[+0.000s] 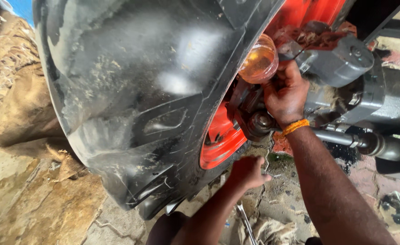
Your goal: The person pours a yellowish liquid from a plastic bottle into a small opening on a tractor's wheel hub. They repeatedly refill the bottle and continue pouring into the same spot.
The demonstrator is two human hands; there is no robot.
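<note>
Here the right hand point(285, 93) grips a clear jar point(259, 60), fingers closed beneath it; the left hand point(247, 172) seems loosely curled.

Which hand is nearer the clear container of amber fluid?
Right. The right hand holds the container up by the axle housing; the left hand is lower, below the orange rim.

One container: a clear plastic jar point(259, 59), round and squat, tilted on its side at upper centre, just beside the black tyre point(136, 90) and against the grey axle housing point(340, 63). Amber liquid part-fills it. The right hand point(285, 93) grips it from below. No labels, signs or screens are visible.
</note>
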